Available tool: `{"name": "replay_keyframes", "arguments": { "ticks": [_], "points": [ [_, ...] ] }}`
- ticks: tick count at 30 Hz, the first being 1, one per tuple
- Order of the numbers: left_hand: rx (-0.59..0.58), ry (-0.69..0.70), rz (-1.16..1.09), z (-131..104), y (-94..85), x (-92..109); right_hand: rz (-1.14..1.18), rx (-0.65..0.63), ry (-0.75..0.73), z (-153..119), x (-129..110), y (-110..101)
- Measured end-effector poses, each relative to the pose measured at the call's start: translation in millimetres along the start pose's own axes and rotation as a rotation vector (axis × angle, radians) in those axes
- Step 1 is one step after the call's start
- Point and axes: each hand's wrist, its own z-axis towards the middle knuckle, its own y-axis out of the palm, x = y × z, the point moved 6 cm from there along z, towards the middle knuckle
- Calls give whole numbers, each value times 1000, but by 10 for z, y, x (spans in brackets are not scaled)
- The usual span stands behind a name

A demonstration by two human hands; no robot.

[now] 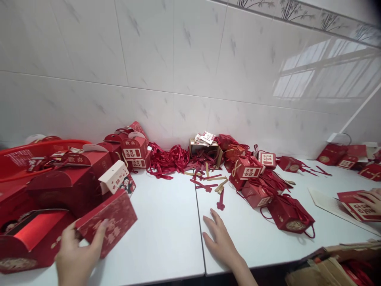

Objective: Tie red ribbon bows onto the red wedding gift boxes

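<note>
On the left, my left hand (79, 250) grips a red patterned gift box (111, 224) between thumb and fingers, tilted above the white table. Behind it stands a small white-topped box (117, 178) with printed figures. My right hand (218, 238) rests low over the table near the seam, fingers spread, holding nothing. Just beyond its fingertips lies a dark red flower-ended strip (220, 200). More red and gold strips (208, 182) are scattered behind, spilling from an open box (220, 157). A heap of red ribbons (169, 159) lies to the left of that box.
Red gift boxes (86, 171) crowd the left beside a red plastic basket (20, 159). Ribboned boxes (290, 214) line the right of centre. At the far right, another person's hand (370, 198) touches a red printed piece (357, 206). A cardboard carton (324, 272) stands at lower right.
</note>
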Motion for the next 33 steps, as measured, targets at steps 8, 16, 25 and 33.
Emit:
{"name": "replay_keyframes", "arguments": {
  "ticks": [8, 16, 25, 33],
  "points": [
    [-329, -173, -412, -516, 705, 886, 413, 13, -154, 182, -694, 1],
    [-601, -272, -670, -828, 952, 1185, 448, 23, -361, 398, -1311, -96],
    [-528, 21, -622, -645, 869, 1320, 464, 15, -247, 403, -1292, 36],
    [-571, -125, -678, -665, 953, 1271, 207, 11, -180, 1055, -700, -244]
  ]
}}
